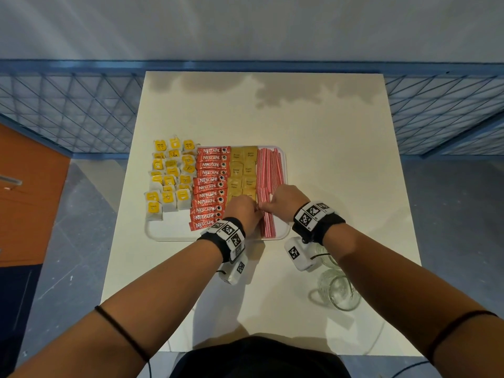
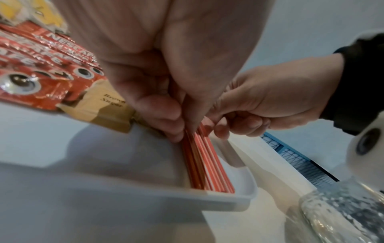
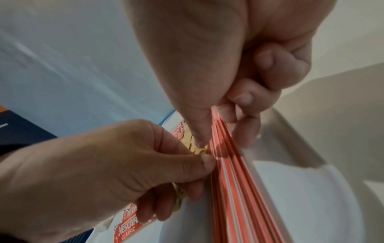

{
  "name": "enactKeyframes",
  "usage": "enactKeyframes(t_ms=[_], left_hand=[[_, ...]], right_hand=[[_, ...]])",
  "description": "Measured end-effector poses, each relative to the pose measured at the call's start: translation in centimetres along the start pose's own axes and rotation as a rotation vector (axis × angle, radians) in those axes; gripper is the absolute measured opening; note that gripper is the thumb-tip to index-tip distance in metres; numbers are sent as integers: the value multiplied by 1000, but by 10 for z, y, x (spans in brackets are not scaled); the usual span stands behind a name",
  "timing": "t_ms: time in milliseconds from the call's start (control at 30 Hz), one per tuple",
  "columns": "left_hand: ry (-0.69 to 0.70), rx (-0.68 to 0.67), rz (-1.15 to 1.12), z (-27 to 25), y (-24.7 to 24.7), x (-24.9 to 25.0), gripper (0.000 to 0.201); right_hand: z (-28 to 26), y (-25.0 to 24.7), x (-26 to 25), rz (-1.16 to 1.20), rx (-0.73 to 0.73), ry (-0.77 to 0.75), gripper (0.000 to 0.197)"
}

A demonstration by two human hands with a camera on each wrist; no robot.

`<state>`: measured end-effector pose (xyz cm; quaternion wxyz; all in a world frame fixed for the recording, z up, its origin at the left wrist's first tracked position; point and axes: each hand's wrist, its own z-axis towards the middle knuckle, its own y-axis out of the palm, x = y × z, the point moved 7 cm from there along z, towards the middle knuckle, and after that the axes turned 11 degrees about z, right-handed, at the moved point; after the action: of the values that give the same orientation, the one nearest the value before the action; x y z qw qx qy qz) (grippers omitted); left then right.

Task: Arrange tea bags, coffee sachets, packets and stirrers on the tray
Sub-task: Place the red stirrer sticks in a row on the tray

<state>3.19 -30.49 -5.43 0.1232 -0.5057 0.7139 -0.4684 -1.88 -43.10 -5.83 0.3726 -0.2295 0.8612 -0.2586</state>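
Pinching the near bundle of red-and-white striped stirrers [image 1: 266,214] from both sides, the left hand [image 1: 245,211] and right hand [image 1: 286,201] squared it along the white tray's [image 1: 169,236] right edge, beside the brown sugar packets [image 1: 243,170]. Light, thin and slippery, the sticks probably scatter unless gripped mid-length as one bunch.

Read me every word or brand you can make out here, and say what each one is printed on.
"NESCAFE CLASSIC": red coffee sachets
"Brown Sugar": brown sugar packets
"TEA": one yellow tea bag tag; other tags are too small to read
Wrist-band markers: square codes, tiny characters unreadable
Stirrers: stripes only, no text
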Motion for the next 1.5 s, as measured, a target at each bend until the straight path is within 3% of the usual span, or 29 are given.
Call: enactKeyframes(t_ms=[300,500,867,1067,1333,1500], left_hand=[[29,38,-20,-3,-3,3,13],[97,89,-45,-4,-3,10,28],[248,98,12,-5,8,23,30],[228,105,18,-2,10,16,40],[121,133,-32,11,-9,4,44],[168,127,-10,13,-13,8,41]], right_hand=[[-7,-6,8,-67,115,76,33],[-7,2,14,-49,83,130,28],[-12,-3,22,26,70,145,34],[-11,-2,23,17,35,125,36],[-4,-25,23,3,197,129,26],[0,-23,11,-28,204,57,22]])
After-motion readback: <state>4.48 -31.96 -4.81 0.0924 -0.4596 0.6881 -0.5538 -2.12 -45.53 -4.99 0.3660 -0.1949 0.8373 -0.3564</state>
